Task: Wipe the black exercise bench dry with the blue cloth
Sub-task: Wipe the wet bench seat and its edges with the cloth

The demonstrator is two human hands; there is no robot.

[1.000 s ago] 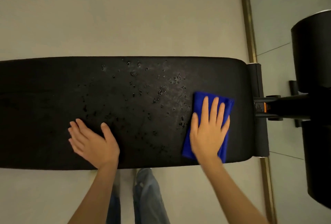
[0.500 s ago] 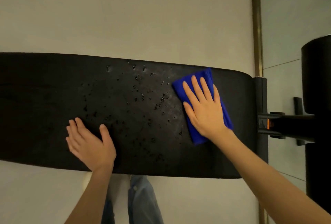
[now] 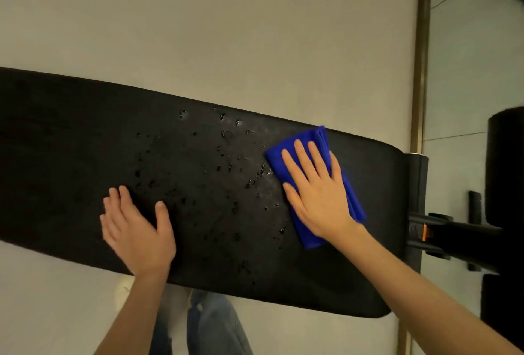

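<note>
Head view: black bench runs left to right, long axis tilted a bit, right end nearer. Folded blue cloth lies on the bench's right part, near the far edge, long axis running far-left to near-right. Right hand pressed flat on the cloth, fingers spread and pointing far-left, not curled around it. Left hand flat and open on the bench, near edge, holding nothing. Water drops scattered between the hands, just left of the cloth.
</note>
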